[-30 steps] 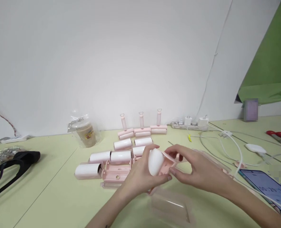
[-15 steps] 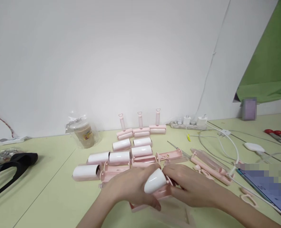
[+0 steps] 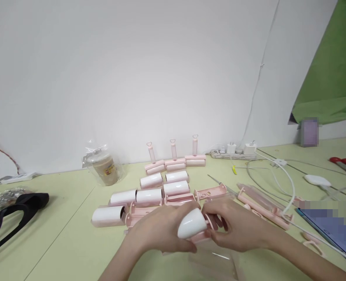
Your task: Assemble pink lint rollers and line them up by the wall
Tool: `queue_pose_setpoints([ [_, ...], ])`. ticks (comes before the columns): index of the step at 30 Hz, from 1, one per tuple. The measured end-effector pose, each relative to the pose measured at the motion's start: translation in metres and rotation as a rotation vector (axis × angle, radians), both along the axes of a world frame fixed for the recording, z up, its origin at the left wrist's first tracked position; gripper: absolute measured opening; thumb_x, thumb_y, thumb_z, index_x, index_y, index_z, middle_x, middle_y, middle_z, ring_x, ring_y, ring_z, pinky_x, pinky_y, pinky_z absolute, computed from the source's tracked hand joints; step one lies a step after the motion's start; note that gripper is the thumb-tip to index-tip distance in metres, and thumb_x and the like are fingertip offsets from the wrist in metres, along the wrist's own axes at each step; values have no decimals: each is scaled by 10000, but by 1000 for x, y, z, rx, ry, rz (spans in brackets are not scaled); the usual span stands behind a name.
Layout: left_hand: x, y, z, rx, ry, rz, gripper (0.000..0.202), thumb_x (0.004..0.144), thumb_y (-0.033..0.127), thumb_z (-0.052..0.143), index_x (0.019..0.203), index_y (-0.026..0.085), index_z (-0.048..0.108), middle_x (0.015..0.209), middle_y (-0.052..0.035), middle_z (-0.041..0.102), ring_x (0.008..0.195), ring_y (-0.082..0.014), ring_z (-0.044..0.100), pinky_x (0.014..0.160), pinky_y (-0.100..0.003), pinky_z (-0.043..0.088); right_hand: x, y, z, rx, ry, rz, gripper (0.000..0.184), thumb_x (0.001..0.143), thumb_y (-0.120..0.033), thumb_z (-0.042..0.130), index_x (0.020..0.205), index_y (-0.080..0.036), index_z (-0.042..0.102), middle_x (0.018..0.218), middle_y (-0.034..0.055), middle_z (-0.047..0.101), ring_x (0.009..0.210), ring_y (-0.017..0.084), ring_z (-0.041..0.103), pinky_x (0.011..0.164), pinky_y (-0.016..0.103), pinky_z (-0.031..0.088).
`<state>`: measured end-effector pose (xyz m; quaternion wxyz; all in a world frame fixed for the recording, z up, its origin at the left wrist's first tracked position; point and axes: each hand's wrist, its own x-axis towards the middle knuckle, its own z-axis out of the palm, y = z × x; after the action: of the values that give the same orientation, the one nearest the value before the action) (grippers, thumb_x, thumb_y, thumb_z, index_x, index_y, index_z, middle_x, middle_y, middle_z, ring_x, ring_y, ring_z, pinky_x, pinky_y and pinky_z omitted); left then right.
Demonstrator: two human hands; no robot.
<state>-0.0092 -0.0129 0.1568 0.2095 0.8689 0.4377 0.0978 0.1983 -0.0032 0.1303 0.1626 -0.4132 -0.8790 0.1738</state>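
My left hand is wrapped around a white lint roller refill, tilted up to the right, with a pink roller frame under it. At the roll's right end, my right hand pinches the frame's end piece with thumb and curled fingers. The fingertips are partly hidden. Below both hands a clear plastic cover lies on the table. Just beyond the hands are several white refill rolls and pink frames, among them an empty frame on its back.
Three assembled lint rollers stand by the wall. A bagged drink cup is at left, near a black strap. Rightward are a power strip, cables, a screwdriver, pink handle parts, a phone and red-handled tools.
The fingers of my right hand have drawn back slightly and curled at the roll's end. The pink frame has turned further under the roll. The view has shifted a little.
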Motion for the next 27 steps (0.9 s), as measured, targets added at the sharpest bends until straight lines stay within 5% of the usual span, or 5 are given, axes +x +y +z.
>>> queue_pose_setpoints([
  [5, -1, 4, 11, 75, -155, 101, 561, 664, 284, 605, 1193, 344, 427, 931, 12, 644, 787, -231, 611, 523, -225, 371, 15, 7, 10, -335, 119, -49, 530, 745, -435, 568, 1226, -287, 403, 928, 13, 578, 730, 166, 571, 583, 251, 434],
  [11, 20, -1, 2, -73, -607, 197, 611, 746, 344, 568, 1277, 304, 270, 1122, -14, 555, 944, -205, 561, 751, -290, 451, -7, -2, -1, -578, 528, 69, 608, 766, -388, 604, 1282, -300, 296, 1114, 38, 542, 867, 175, 599, 761, 309, 478],
  [17, 33, -15, -13, -198, -971, 157, 811, 777, 555, 457, 1355, 250, -23, 1275, -104, 418, 1112, -249, 461, 909, -387, 391, -7, -13, -3, -542, 809, 24, 670, 730, -367, 653, 1287, -280, 290, 1132, 65, 550, 967, 208, 569, 803, 356, 489],
  [22, 11, -36, -53, -318, -792, 144, 1234, 536, 365, 766, 1339, 245, -163, 1362, -134, 264, 1247, -305, 279, 1007, -471, 266, 31, -20, -3, -320, 465, -128, 515, 769, -418, 590, 1232, -273, 420, 1159, 84, 567, 1030, 257, 531, 869, 421, 438],
  [27, 7, -42, -114, -466, -647, 138, 1135, 603, 233, 721, 1353, 212, -130, 1365, -166, 230, 1210, -281, 341, 989, -435, 307, 38, -33, -19, -114, 141, 23, 355, 821, -363, 531, 1175, -331, 534, 1103, 43, 606, 1019, 237, 546, 824, 330, 466],
])
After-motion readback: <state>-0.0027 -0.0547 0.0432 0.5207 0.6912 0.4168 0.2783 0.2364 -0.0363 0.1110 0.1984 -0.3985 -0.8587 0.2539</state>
